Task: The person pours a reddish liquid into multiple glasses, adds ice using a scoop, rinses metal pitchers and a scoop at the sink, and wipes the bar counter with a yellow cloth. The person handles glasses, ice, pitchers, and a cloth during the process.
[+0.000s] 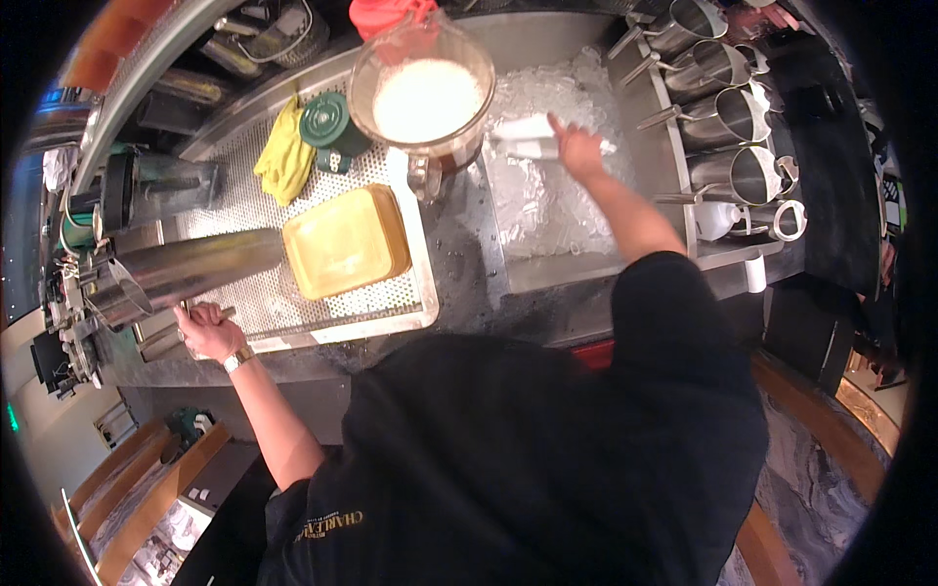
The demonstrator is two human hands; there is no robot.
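Observation:
My left hand [212, 333], with a watch on its wrist, grips the handle of a tall stainless steel pitcher [198, 267]. The pitcher is tilted nearly on its side over the perforated drain tray [286, 322]. My right hand [580, 152] reaches over the ice bin [564, 269] and holds a white scoop [522, 136], its index finger stretched along it. Loose ice [542, 198] lies beneath and around the scoop. Between the bin and the tray stands a large clear jug [476, 69] with pale, foamy liquid inside.
On the drain tray are tan plastic containers [348, 242], a green lidded container [326, 121] and a yellow-green cloth [282, 154]. A blender jar [172, 183] lies at the left. Several steel pitchers [740, 113] line the right ledge beside a white jug [717, 220]. A red cloth [381, 18] is behind the clear jug.

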